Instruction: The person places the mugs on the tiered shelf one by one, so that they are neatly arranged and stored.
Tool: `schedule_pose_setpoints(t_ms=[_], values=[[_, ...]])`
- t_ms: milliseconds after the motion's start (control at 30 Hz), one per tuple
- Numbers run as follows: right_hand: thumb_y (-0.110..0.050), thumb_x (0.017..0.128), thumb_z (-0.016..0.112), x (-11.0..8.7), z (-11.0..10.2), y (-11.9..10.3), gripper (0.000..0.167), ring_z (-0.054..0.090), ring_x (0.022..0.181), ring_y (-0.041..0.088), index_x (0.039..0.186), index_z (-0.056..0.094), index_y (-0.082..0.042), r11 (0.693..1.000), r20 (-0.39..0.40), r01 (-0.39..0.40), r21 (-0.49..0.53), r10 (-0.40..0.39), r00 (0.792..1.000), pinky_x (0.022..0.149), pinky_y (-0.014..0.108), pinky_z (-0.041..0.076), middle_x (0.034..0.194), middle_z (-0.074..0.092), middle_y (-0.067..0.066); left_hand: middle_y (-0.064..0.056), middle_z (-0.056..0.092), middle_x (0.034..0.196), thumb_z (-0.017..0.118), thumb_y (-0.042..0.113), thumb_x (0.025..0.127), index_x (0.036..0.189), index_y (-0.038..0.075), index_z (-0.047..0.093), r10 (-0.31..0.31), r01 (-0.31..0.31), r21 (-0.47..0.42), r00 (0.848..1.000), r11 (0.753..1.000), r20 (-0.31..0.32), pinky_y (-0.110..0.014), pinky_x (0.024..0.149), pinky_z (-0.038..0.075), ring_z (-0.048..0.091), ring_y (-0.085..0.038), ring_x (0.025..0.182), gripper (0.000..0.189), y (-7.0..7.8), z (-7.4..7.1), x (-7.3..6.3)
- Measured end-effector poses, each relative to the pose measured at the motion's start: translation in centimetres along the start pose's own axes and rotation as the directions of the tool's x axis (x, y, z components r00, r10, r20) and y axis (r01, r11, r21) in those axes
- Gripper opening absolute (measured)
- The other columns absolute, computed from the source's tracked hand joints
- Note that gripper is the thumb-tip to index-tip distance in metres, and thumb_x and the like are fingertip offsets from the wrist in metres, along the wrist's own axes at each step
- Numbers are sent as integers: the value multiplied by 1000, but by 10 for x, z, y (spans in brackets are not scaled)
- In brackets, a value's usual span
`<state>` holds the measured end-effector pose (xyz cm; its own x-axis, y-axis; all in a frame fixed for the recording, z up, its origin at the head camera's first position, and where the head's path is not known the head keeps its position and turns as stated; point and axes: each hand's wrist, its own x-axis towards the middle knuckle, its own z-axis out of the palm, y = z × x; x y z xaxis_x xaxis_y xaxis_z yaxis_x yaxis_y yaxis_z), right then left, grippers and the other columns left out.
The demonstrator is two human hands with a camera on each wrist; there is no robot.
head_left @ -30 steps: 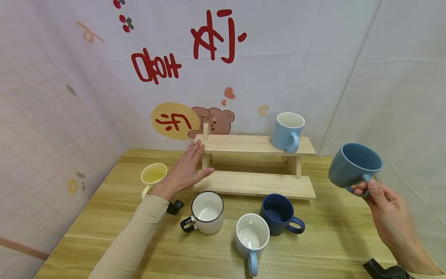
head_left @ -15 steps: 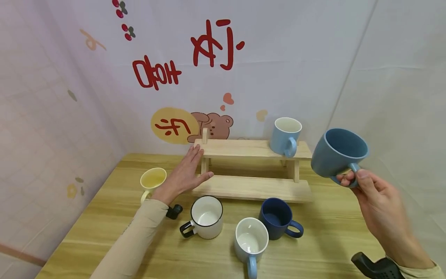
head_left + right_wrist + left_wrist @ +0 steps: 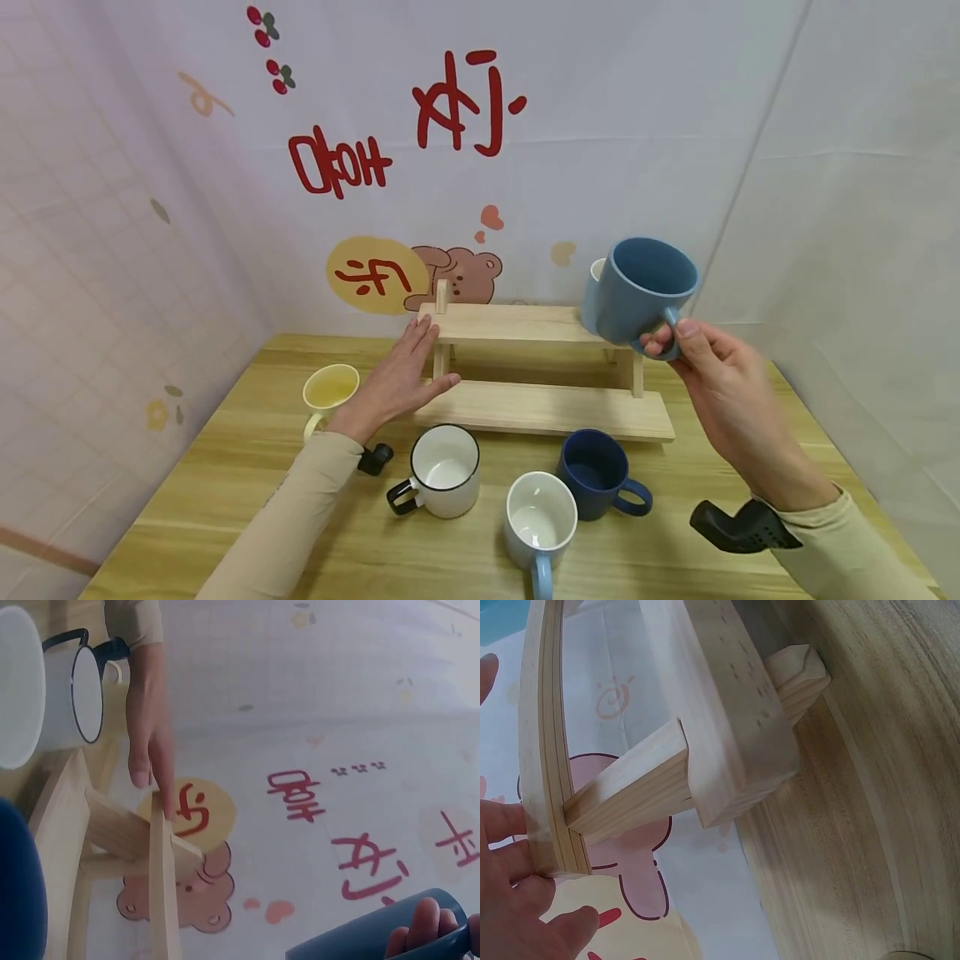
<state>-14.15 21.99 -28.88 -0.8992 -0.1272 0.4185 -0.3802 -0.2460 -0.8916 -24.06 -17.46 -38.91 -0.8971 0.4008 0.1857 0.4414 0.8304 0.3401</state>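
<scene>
My right hand [image 3: 727, 392] pinches the handle of a grey-blue mug [image 3: 637, 296], held upright with a slight tilt in front of the upper tier's right end. That mug largely covers a light blue mug [image 3: 589, 310] standing on the tier. My left hand [image 3: 393, 383] rests its straight fingers against the left end of the two-tier wooden shelf [image 3: 510, 322], thumb spread away. The left wrist view shows those fingers touching the end of the board [image 3: 551, 855]. In the right wrist view, curled fingers [image 3: 424, 922] cross the held mug's handle.
Before the shelf stand a white enamel mug [image 3: 445, 471] with a black rim, a white mug [image 3: 540, 517] with a light blue handle, and a navy mug [image 3: 596, 475]. A yellow cup [image 3: 330, 387] sits left, by my left forearm. A printed cloth [image 3: 637, 108] hangs behind.
My right hand has carried the grey-blue mug leftward from the right side to the upper tier's right end, now hiding much of the light blue mug. My left hand has stayed on the shelf.
</scene>
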Motion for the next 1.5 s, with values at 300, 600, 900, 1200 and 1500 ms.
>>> schedule_pose_setpoints(t_ms=[300, 600, 900, 1200, 1500], values=[[-29, 110, 52, 28, 28, 20, 31, 61, 111, 18, 109, 66, -2, 985, 21, -170, -34, 171, 985, 108, 26, 42, 105, 65, 3, -14, 8, 173, 57, 62, 99, 164, 1, 22, 4, -4, -3, 1000, 1000, 1, -50, 126, 17, 1, -30, 160, 96, 0, -1, 0], [-31, 110, 51, 49, 46, 40, 37, 58, 115, 20, 117, 62, 4, 951, -17, -289, -113, 288, 957, 120, 36, 34, 108, 63, 3, -12, 7, 173, 57, 63, 98, 164, 1, 21, -4, 4, -12, 1000, 1000, 4, -49, 126, 16, -1, -27, 160, 97, 2, -4, 0], [-27, 111, 48, 64, 53, 59, 42, 58, 114, 19, 126, 56, 12, 929, -58, -337, -154, 332, 941, 123, 42, 29, 104, 65, 2, -12, 8, 173, 56, 65, 98, 164, 2, 22, 3, -3, -11, 1000, 1000, -4, -48, 126, 17, -2, -25, 159, 97, 1, -3, -1], [-29, 111, 48, 72, 54, 73, 44, 56, 117, 18, 128, 57, 11, 905, -101, -389, -170, 377, 921, 123, 41, 30, 105, 66, 1, -13, 8, 173, 58, 63, 98, 164, 1, 23, 7, -7, -14, 1000, 1000, -3, -49, 126, 16, 2, -31, 160, 97, 1, 0, -3], [-30, 111, 48, 78, 52, 81, 47, 56, 127, 22, 133, 58, 10, 892, -104, -394, -219, 380, 919, 123, 40, 31, 114, 69, 7, -12, 8, 173, 56, 66, 98, 164, 2, 21, 8, -8, 2, 1000, 1000, -11, -48, 126, 17, 1, -29, 160, 98, 1, -1, -1]])
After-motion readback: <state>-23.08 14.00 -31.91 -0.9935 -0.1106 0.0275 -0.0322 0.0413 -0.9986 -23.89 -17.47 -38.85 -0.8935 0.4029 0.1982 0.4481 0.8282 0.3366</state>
